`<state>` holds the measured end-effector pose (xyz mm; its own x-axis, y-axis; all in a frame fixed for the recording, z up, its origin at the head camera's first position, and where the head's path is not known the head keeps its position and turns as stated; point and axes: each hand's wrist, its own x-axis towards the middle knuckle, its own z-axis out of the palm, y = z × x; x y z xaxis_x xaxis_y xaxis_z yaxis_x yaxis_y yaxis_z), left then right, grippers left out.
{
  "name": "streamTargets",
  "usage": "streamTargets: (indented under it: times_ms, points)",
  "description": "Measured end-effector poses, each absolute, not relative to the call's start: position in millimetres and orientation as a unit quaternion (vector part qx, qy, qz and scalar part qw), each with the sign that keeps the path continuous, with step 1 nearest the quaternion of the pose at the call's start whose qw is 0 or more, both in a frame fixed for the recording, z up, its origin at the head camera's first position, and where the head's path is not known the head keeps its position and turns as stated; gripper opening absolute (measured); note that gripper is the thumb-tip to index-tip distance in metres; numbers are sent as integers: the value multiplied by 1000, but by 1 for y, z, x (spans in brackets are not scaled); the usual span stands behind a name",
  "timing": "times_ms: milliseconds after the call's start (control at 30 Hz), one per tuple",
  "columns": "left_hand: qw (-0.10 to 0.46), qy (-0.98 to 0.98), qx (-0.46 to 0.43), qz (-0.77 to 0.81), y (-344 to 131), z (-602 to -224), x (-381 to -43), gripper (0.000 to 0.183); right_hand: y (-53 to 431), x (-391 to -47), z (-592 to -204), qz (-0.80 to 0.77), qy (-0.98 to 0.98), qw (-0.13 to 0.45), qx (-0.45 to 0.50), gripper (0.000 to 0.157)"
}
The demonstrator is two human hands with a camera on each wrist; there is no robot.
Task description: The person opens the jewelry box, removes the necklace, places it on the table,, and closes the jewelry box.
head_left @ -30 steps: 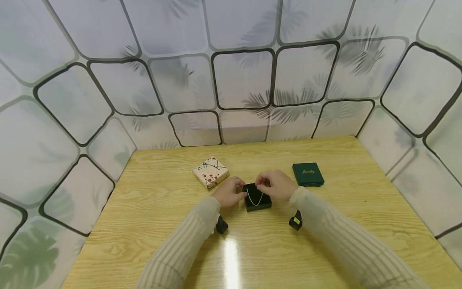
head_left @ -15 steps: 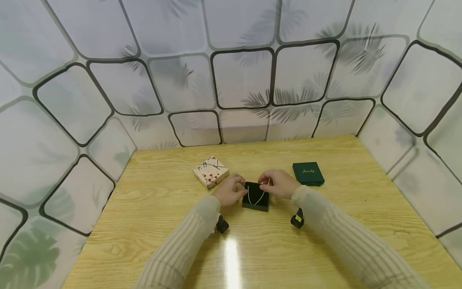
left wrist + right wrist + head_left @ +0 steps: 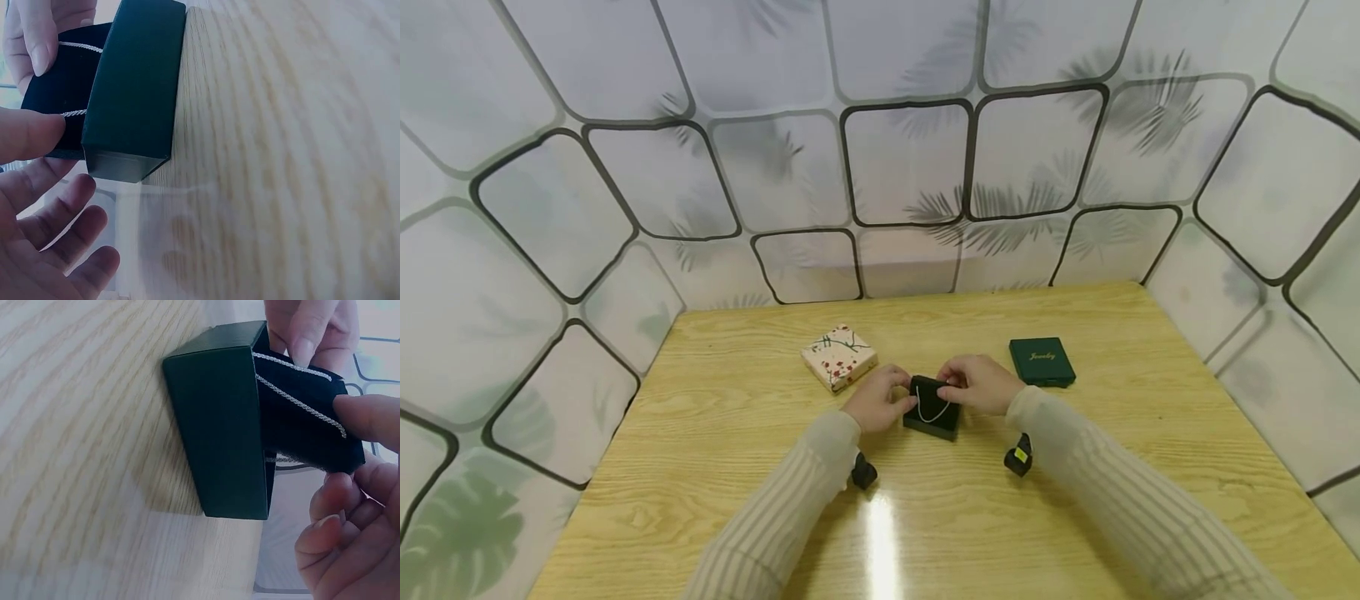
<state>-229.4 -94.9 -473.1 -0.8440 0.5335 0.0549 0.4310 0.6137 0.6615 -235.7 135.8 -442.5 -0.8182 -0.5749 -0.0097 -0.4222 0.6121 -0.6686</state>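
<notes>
A dark green box base (image 3: 219, 431) stands on the table between both hands. From it a black padded insert (image 3: 294, 428) rises tilted, its far edge lifted out of the box. A thin silver chain necklace (image 3: 300, 403) lies in a loop across the insert's face, and part of it shows behind. My left hand (image 3: 877, 400) pinches the insert's left side, thumb on the chain in front and index finger behind. On the right side, my right hand (image 3: 981, 385) pinches the insert between thumb and fingers near the chain's end.
A green lid (image 3: 1042, 362) marked "Jewelry" lies beyond my right hand. Behind my left hand is a cream box (image 3: 839, 358) with a red flower pattern. The wooden table (image 3: 737, 433) meets a patterned curtain (image 3: 906, 183) at the back and sides.
The box base has turned a little and slid slightly left. The insert's far edge stands higher than before. My right hand has shifted slightly right; the lid and the cream box have stayed put.
</notes>
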Motion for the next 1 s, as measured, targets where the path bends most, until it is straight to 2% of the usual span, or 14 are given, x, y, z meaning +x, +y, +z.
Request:
streamTargets:
  times_ms: [300, 700, 1000]
  points:
    - [50, 896, 273, 347, -93, -474, -226, 16, 140, -242, -444, -363, 881, 122, -278, 27]
    - [61, 891, 260, 367, -92, -472, -223, 17, 135, -250, -438, -390, 849, 214, -285, 29]
    - [23, 888, 268, 372, -91, -469, -221, 13, 135, -255, -441, -415, 819, 264, -297, 27]
